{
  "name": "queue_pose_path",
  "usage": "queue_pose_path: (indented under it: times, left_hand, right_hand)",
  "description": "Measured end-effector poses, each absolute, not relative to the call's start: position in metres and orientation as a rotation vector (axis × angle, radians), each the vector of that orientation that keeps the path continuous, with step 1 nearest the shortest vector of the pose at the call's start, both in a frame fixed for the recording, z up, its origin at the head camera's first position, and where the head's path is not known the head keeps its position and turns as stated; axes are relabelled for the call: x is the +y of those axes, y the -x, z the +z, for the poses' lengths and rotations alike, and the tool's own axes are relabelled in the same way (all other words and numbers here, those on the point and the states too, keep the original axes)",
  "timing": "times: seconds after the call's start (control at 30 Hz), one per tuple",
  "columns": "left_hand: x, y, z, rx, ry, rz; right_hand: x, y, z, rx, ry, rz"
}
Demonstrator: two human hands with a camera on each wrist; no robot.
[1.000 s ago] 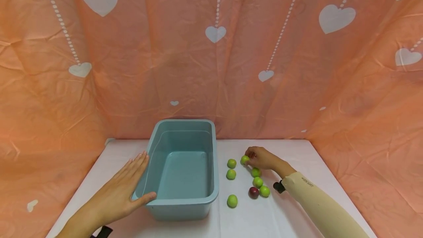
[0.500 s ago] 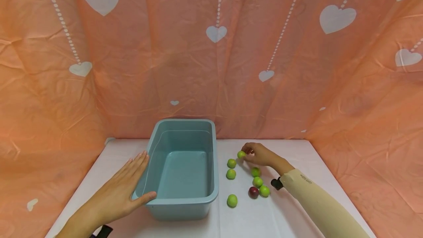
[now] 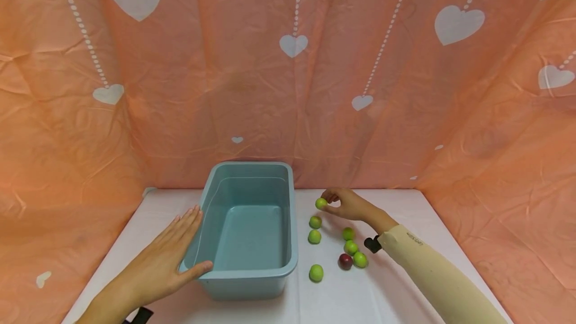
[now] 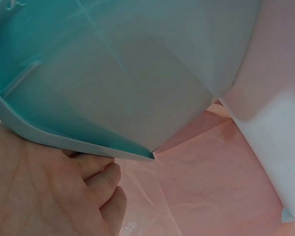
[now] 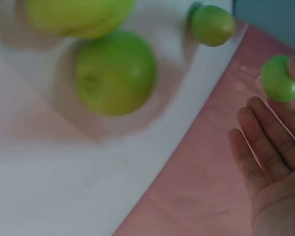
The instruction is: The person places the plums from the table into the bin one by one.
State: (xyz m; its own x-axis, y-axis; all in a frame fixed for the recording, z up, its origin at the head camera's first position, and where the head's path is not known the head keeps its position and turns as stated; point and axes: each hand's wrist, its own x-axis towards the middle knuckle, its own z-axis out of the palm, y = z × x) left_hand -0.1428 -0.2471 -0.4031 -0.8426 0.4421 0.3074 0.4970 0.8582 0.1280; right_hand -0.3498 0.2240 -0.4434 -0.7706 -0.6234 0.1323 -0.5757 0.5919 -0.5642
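Note:
A blue-grey plastic bin stands on the table, its inside showing bare walls and floor. My left hand rests along its left rim, fingers straight and thumb over the near left corner. In the left wrist view the palm lies against the outside of the bin's rim. At the back of the table, right of the bin, my right hand pinches a green plum between thumb and fingertips. The right wrist view shows that plum held above the table, the other fingers spread.
Two green plums lie near the bin's right wall, with another green plum nearer the front. Further right, several green plums form a row beside one dark red plum. Orange cloth with white hearts hangs around the table.
My right hand has lifted the green plum and carried it left and away from me, towards the bin's right side. The left hand and the bin stay where they were.

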Motion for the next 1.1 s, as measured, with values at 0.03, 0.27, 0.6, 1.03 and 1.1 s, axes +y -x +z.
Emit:
queue_pose_path:
  times: [0.03, 0.27, 0.6, 1.03, 1.1]
  left_hand:
    - [-0.247, 0.143, -0.403, -2.768, 0.710, -0.296]
    - [-0.247, 0.144, -0.404, -2.782, 0.711, -0.298]
    - [-0.248, 0.143, -0.404, -2.777, 0.715, -0.303]
    - [-0.248, 0.145, -0.406, -2.770, 0.723, -0.288]
    - [-0.248, 0.145, -0.406, -2.771, 0.720, -0.291]
  right_hand:
    - [0.222, 0.350, -0.441, 2.728, 1.037, -0.928]
    - [0.211, 0.348, -0.428, 2.721, 1.049, -0.953]
    - [0.198, 0.346, -0.413, 2.735, 1.134, -0.976]
    - [0.174, 0.341, -0.387, 2.706, 1.249, -1.021]
    - [0.170, 0.339, -0.383, 2.712, 1.261, -1.014]
